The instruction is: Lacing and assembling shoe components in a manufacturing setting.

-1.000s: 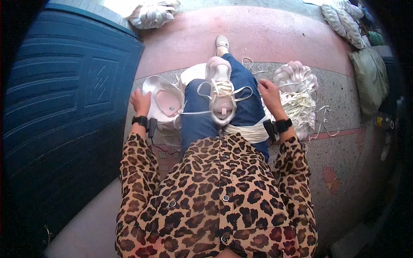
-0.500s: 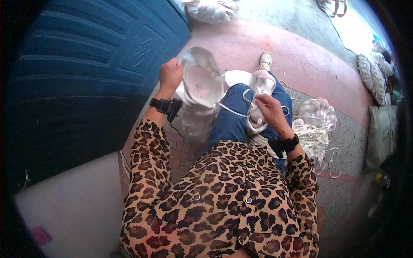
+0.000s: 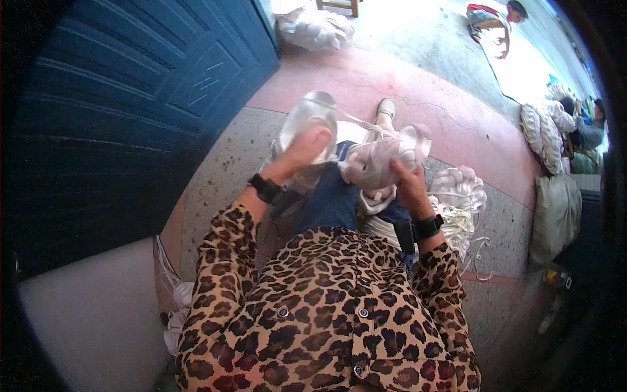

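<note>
My left hand is closed on a smooth oval white-grey piece that looks like a shoe upper; motion smears it, so its kind is uncertain. In front of my right thigh, my right hand pinches a soft white piece, also resembling a shoe upper. A pale cord stretches between the two pieces. Below my right hand, another white piece lies on my lap. Loose white cords and a bundle of curved white pieces sit beside my right leg.
A blue panelled door stands at my left. Far ahead lies a white bundle. A person crouches at the far right, with another person nearer. White bundles and a pale sack line the right side.
My left hand has moved right and lower, and the piece in it has turned from its open hollow to a smooth face. My right hand now holds a white piece raised off my lap.
</note>
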`<state>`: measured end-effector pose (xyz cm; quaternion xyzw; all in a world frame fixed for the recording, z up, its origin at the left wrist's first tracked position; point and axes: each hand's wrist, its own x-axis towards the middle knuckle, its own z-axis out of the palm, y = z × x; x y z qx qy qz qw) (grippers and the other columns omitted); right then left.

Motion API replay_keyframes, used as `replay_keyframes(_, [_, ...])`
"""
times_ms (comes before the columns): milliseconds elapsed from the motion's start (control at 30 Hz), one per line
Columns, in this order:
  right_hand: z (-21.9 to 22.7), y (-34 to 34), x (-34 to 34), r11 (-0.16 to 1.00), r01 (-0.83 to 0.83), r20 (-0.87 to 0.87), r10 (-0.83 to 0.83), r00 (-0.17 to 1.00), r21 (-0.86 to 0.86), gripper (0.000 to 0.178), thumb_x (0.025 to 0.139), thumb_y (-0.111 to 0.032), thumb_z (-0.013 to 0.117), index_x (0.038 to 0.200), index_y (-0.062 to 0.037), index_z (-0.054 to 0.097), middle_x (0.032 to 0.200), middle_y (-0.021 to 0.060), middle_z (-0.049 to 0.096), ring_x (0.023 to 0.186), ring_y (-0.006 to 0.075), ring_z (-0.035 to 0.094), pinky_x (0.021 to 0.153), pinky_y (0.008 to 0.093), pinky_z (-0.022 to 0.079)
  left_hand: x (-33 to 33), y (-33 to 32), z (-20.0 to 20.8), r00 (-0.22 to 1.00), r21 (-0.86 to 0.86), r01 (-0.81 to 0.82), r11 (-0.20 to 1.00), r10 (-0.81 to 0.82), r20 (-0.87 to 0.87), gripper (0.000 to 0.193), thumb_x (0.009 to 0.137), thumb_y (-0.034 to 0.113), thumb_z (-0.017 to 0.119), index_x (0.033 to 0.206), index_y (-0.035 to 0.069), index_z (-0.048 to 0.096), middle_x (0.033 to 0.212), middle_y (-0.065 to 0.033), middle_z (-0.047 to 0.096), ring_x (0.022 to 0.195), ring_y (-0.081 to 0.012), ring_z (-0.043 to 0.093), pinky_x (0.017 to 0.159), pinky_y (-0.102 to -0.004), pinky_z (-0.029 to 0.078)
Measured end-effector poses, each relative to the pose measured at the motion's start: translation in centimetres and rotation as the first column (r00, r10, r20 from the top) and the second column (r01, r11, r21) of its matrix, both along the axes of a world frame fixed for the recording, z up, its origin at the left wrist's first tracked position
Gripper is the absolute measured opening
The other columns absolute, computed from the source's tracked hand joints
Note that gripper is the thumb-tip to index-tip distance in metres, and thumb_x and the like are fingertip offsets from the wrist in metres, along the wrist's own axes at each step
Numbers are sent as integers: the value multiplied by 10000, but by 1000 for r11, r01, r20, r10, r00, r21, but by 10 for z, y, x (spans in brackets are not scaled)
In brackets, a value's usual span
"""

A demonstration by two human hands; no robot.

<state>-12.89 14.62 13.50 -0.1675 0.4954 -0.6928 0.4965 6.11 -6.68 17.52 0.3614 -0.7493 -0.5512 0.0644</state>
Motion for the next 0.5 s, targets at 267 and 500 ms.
replay_keyframes(267, [-32, 68, -5, 991, 92, 427, -40, 903, -100, 552, 919, -140, 658, 1401, -9, 425, 1315, 96, 562, 1170, 255, 584, 1011, 411, 484, -45, 69, -85, 874, -391, 485, 782, -421, 242, 371, 990, 359, 478, 1031, 31, 647, 939, -200, 657, 901, -380, 651, 772, -466, 525])
replay_keyframes(500, [-123, 129, 6, 968, -16, 180, -30, 983, 251, 493, 903, -228, 691, 1301, -1, 510, 1171, 89, 627, 1009, 225, 625, 831, 381, 542, -37, 137, -83, 875, -494, 404, 769, -168, 455, 239, 959, 208, 451, 1000, -1, 559, 905, -250, 648, 792, -440, 677, 711, -530, 543])
